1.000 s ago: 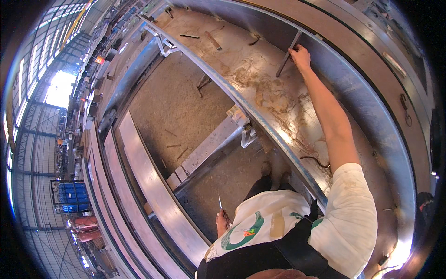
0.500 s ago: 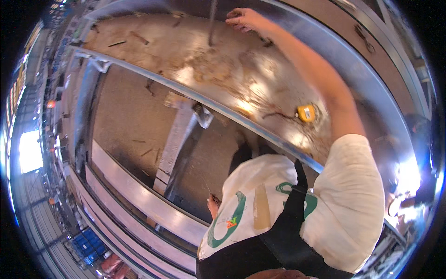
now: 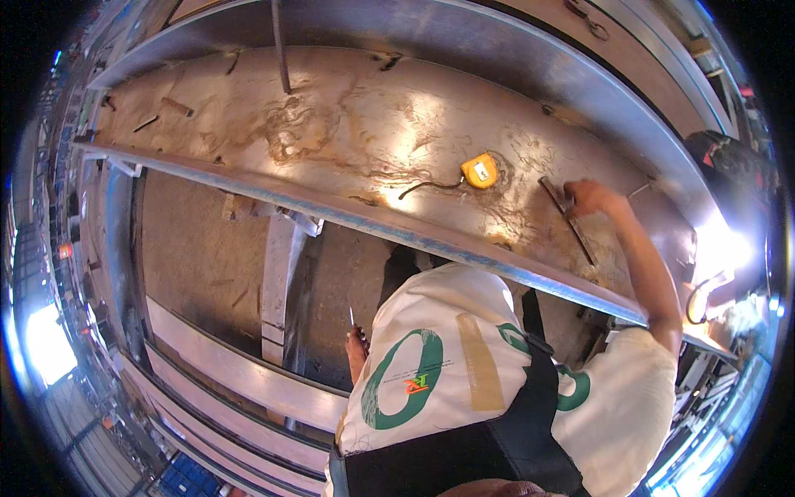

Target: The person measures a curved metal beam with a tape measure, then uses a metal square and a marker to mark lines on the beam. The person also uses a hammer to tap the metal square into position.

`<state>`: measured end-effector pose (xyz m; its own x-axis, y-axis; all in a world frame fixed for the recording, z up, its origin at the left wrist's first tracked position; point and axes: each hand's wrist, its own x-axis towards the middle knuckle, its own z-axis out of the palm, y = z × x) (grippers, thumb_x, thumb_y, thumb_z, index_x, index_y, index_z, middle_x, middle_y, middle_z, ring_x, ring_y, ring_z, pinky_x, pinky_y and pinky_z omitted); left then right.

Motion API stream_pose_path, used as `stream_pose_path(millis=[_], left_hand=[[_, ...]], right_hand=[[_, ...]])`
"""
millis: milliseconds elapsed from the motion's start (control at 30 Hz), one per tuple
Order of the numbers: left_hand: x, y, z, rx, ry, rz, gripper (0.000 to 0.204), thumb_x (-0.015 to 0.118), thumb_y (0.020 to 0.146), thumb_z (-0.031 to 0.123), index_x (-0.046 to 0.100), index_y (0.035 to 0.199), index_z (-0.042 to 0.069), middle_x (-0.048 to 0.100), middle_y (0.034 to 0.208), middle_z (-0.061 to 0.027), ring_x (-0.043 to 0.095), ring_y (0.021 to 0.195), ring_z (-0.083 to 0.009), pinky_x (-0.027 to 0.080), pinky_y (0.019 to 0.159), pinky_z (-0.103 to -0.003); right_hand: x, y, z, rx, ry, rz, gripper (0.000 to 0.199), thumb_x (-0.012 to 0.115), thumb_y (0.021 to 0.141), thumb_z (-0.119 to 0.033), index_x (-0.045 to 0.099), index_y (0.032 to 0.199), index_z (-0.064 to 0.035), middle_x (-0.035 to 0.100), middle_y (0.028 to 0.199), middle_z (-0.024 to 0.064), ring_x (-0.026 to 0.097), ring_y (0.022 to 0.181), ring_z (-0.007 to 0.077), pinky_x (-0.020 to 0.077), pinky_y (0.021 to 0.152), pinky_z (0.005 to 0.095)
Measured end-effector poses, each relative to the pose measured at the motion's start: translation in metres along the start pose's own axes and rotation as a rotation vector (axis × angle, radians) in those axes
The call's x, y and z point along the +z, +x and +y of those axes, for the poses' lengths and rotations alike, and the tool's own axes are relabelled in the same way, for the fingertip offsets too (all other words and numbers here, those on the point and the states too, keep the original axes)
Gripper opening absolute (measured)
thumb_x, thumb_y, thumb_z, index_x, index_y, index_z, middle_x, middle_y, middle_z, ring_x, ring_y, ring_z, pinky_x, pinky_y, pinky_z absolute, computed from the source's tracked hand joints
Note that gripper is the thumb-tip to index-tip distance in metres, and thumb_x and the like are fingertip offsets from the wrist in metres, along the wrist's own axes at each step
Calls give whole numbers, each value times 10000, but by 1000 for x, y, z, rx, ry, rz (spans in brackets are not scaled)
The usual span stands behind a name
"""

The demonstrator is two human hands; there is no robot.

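My right hand [image 3: 598, 199] is over the rusty metal plate [image 3: 356, 108], right of the tape measure. Its fingers curl at a narrow dark metal bar [image 3: 580, 242] that slants across the plate, and the fingertips meet the bar's edge. The yellow tape measure [image 3: 480, 171] rests on the plate with a dark strap trailing to its left. Low beside my body, my left hand [image 3: 356, 354] is closed around a thin, pale-tipped pointed tool [image 3: 352, 318]. Most of that hand is hidden by my shirt, and the tool's kind is unclear.
A raised steel flange [image 3: 373, 217] borders the plate's near side; a taller wall [image 3: 497, 50] rises behind. An upright rod [image 3: 280, 50] stands at the far left. Long steel beams [image 3: 240, 352] lie below left. Bright light glares near a person [image 3: 720, 178] at right.
My right hand has come back from the plate's far edge, near the upright rod, to the dark bar on the right. The view has shifted rightward. The left hand stays low, holding the tool.
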<state>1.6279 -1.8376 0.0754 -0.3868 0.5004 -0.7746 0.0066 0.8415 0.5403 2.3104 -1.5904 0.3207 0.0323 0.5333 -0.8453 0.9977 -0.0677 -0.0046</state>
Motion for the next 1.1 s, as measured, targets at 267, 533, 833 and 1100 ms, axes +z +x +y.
stream_pose_path(millis=[267, 533, 833, 1100], left_hand=[[16, -19, 27, -149, -219, 103, 346, 659, 895, 435, 701, 917, 92, 530, 653, 15, 455, 518, -119, 355, 472, -271], [16, -27, -48, -95, -124, 171, 490, 635, 886, 500, 742, 914, 23, 664, 722, -82, 601, 618, -189, 474, 574, -343], [16, -63, -97, -259, -222, 358, 429, 556, 922, 428, 750, 947, 47, 670, 722, -140, 650, 643, -227, 506, 580, -394], [-31, -57, -174, -281, -375, 467, 372, 586, 924, 391, 711, 966, 43, 625, 718, -95, 600, 639, -195, 457, 551, -373]], right_hand=[[78, 36, 34, -229, 56, 411, 407, 686, 824, -280, 638, 1142, -30, 673, 1066, 261, 622, 1001, 457, 490, 850, 517], [-44, 14, -78, -518, 721, 523, 420, 703, 856, -122, 623, 1248, 5, 682, 998, 87, 634, 909, 153, 491, 760, 302], [-221, -57, -284, -1109, 1017, 785, 596, 667, 908, -240, 483, 1421, 0, 582, 1053, 61, 575, 892, 168, 475, 920, 345], [-185, -119, -558, -983, 1196, 167, 542, 491, 1006, -337, 430, 1466, -56, 501, 829, -4, 451, 541, 67, 388, 428, 202]])
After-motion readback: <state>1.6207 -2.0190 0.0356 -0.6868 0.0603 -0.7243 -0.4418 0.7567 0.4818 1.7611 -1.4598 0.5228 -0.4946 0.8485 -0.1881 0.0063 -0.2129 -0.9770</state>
